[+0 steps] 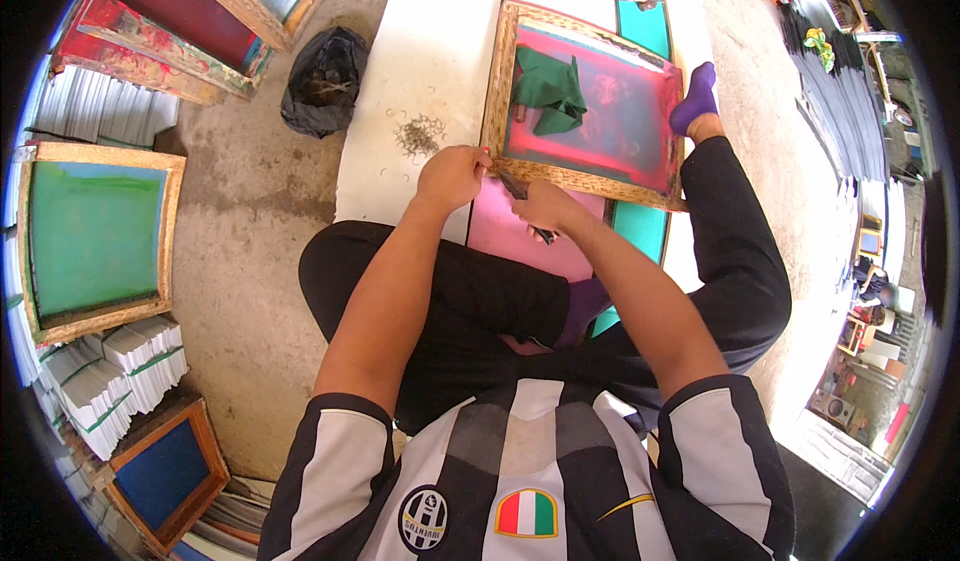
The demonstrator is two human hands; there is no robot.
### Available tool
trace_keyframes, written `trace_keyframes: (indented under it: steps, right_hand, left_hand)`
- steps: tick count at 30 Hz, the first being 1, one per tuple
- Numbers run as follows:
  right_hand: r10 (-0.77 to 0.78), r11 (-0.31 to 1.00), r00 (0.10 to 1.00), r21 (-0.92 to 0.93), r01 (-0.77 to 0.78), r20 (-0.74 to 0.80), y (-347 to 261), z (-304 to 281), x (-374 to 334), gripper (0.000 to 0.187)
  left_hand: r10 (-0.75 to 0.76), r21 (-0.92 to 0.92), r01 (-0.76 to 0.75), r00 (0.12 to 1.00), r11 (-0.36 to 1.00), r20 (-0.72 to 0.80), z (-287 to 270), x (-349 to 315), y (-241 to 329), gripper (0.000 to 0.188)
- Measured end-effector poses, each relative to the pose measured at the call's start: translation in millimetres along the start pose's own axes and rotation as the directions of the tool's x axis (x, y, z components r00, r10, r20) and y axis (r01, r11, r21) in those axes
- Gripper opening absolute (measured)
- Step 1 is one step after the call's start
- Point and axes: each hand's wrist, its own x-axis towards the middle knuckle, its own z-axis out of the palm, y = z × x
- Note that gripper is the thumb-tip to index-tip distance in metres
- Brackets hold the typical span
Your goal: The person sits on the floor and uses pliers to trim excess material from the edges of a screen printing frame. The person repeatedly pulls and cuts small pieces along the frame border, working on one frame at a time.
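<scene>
Striped shirt: nearest the camera, worn by a person seated with the left leg folded across the front and the right bent outward. Frame: wooden, with pink-stained mesh, lying flat beyond the folded leg, its near left corner between the hands; such placement probably keeps that corner in easy reach. Foot, purple-socked: beside the frame's right edge, perhaps as a brace; contact cannot be confirmed. Tool: dark, plier-like, head angled to the same corner, presumably for control there. Cloth: green, bunched on the mesh, apparently just parked. Bits: small, dark, heaped on the white surface, left of the frame.

Right hand: fingers wrapped around the tool, forearm slanting inward. Left hand: wrist bent toward the corner, fingers curled; whether they grip anything cannot be told.
</scene>
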Motion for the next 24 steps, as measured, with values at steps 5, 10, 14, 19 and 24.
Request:
trace_keyframes:
  steps: [5,10,14,19,24]
  right_hand:
    - [-0.092,0.979,0.927,-0.201,0.018,-0.365,-3.3,43.9,-15.1,0.034]
    - [-0.039,0.992,0.874,-0.121,-0.022,-0.485,-4.0,67.5,-6.8,0.036]
    - [-0.074,0.99,0.881,-0.143,0.007,-0.467,4.5,65.9,-1.3,0.036]
    - [-0.233,0.971,0.873,-0.148,0.187,-0.429,24.9,58.1,15.2,0.035]
    - [-0.222,0.929,0.92,0.215,0.3,-0.323,46.0,54.4,28.7,0.033]
  left_hand:
    - [-0.066,0.006,0.065,0.997,0.998,0.035,-5.8,-4.5,4.6,0.018]
    - [-0.038,-0.029,0.04,0.998,0.999,0.048,-5.1,-2.3,-0.5,0.019]
    - [-0.054,0.003,0.053,0.997,0.999,0.062,-7.6,-7.5,6.3,0.02]
    - [-0.029,0.066,0.024,0.997,0.998,0.069,-5.4,-6.9,1.5,0.021]
    - [-0.087,0.092,0.083,0.995,0.992,0.037,-4.1,-8.3,7.1,0.019]
